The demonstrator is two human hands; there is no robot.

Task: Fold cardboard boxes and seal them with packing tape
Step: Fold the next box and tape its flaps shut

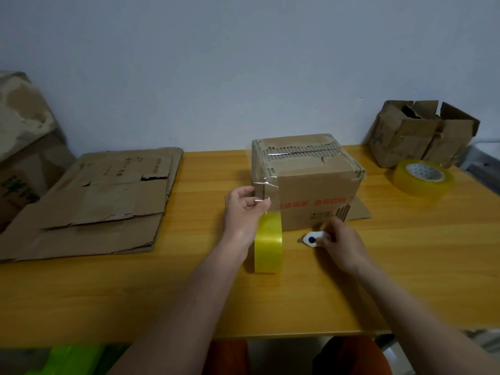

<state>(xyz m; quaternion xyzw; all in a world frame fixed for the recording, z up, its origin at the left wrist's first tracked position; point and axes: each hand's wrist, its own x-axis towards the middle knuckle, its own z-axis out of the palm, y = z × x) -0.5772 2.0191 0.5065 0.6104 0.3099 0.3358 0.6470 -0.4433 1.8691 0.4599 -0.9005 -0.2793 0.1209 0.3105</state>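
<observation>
Left hand [244, 205] pinches clear tape off the upright yellow roll [268, 242] by the closed brown cardboard box [305, 182], right hand [341, 240] grips a white cutter [313, 238], flattened cardboard sheets [92, 204] lying centre-left.

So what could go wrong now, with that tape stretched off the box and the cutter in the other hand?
The left hand pinches the tape strip close to where the cutter in the right hand would slice, so fingers look exposed. The loose strip could also fold onto itself. The tape roll, standing on edge, might roll.
</observation>
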